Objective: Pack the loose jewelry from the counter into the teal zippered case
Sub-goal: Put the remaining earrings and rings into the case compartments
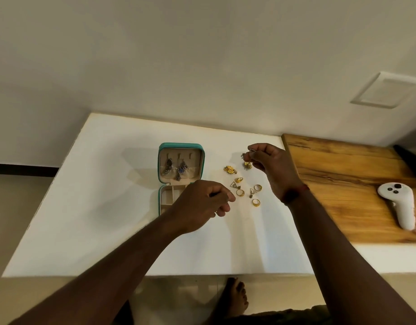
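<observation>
Your right hand [269,166] pinches a small silvery piece [248,153] between thumb and fingertips, lifted clear of the counter [103,207]. It is too small for me to say whether it is an earring or a charm. Your left hand [202,202] hovers with fingers curled in, and I cannot tell whether it grips anything. The teal case [181,145] lies open beneath and just beyond that left hand, with two dangling earrings [176,168] hung on the lid's lining. Between your hands lies the loose jewelry: gold rings [255,202], triangular pieces [234,185] and a gold flower piece [230,170]. A second flower piece [247,164] sits right under your right fingertips. The main risk is the pinch: the piece is tiny, and the way to the case passes over the scatter. A slip would probably drop it among the rings or send it skittering across the smooth counter. Your left hand covers much of the near tray, so your hands may bump there, and its knuckles are close enough to the nearest ring to sweep it aside. Fumbling at the lid could also unhook the hung earrings. The white controller [397,205], on the wooden board [338,174] outside your right arm, looks safely out of the way.
</observation>
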